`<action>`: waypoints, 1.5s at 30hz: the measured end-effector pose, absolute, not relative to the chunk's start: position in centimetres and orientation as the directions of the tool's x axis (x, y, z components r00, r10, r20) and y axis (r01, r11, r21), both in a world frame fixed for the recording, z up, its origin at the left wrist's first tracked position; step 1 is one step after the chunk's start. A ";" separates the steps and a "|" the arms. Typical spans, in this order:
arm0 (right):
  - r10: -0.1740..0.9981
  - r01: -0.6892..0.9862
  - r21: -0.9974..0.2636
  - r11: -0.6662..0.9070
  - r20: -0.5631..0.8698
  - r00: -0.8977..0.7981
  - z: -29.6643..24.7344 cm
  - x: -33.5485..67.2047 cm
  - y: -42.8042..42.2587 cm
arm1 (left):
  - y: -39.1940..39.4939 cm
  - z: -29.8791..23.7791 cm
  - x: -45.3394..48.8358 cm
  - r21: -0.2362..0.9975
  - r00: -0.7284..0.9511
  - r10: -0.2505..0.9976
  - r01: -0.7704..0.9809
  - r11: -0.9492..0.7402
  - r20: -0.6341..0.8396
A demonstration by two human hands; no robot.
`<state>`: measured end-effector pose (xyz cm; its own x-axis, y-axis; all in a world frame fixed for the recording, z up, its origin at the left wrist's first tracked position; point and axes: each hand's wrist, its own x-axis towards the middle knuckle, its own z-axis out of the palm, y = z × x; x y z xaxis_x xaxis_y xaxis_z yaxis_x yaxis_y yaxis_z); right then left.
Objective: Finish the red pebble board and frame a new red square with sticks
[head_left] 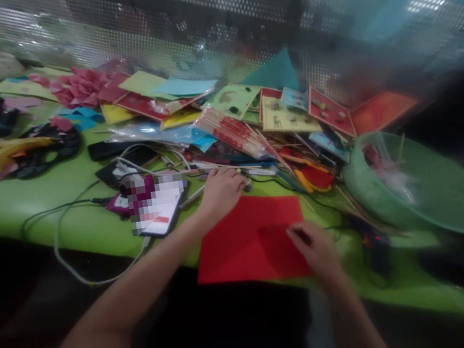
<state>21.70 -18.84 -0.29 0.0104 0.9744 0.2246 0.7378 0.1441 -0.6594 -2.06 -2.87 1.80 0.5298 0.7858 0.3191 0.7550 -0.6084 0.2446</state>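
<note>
A red paper sheet (247,235) lies flat at the near edge of the green table (9,201). My right hand (317,248) rests on its right side, fingers pinched on a small dark-red piece of paper (274,236). My left hand (221,190) reaches past the sheet's far edge, fingers curled among pens and sticks (231,168); what they grip, if anything, is hidden.
A green plastic bowl (430,191) sits at the right. Coloured cards and paper (288,116) pile up behind. A phone (156,205) with a cable lies left of the sheet. A glue gun (10,150), scissors and pink paper flowers (79,86) are far left.
</note>
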 end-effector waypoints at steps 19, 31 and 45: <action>0.949 0.758 -0.615 0.216 0.316 -0.014 -0.7 21.5 -19.0 | -0.6 3.7 -2.6 0.273 0.480 0.837 0.796 -0.541 0.262; 0.945 0.765 -0.602 0.228 0.326 -0.025 -0.2 21.2 -19.2 | 3.4 4.0 3.2 0.167 0.704 0.684 0.664 -0.729 0.190; 0.946 0.768 -0.583 0.266 0.310 -0.092 -0.1 21.3 -19.4 | 9.2 3.3 6.8 -0.035 0.713 0.616 0.662 -0.748 0.335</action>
